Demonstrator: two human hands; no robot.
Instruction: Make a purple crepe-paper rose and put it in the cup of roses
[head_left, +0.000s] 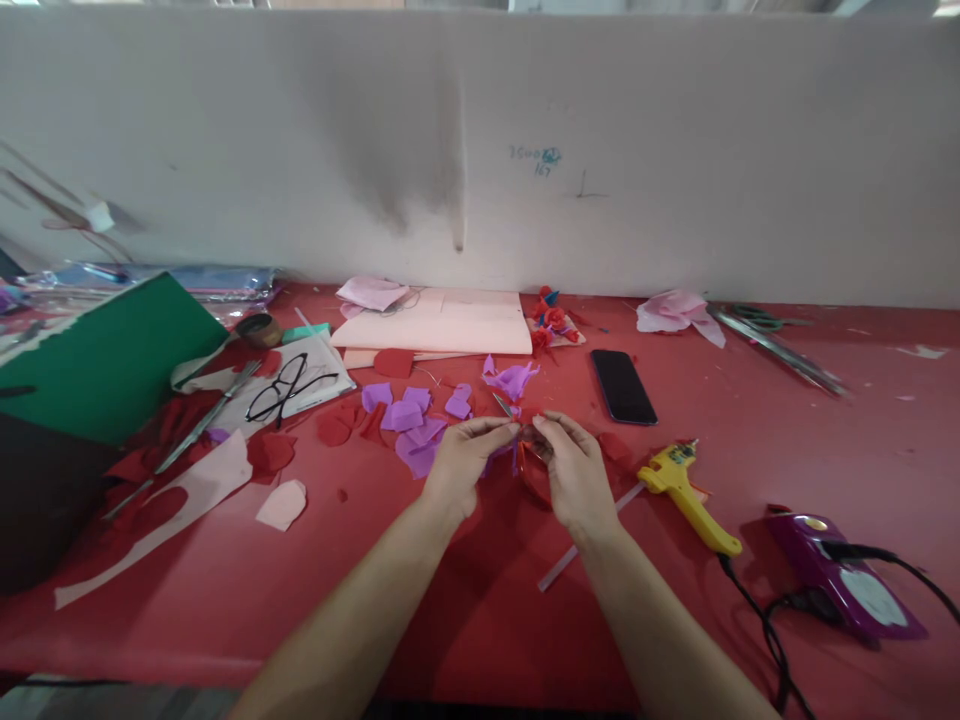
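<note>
Both of my hands meet over the middle of the red table (480, 600). My left hand (466, 458) pinches a small piece of purple paper (501, 455) between thumb and fingertips. My right hand (571, 468) is closed on a small pair of scissors with red handles (529, 470); the metal tip (502, 405) pokes out above the fingers. Cut purple paper pieces (409, 415) and red paper scraps (334, 428) lie just left of my hands.
A black phone (622, 386) lies behind my right hand. To the right are a yellow glue gun (686, 492), a glue stick (577, 548) and a purple device (844, 575) with cables. Pink paper sheets (442, 322), eyeglasses (289, 388), a green board (105, 355) and long scissors (780, 350) surround the spot.
</note>
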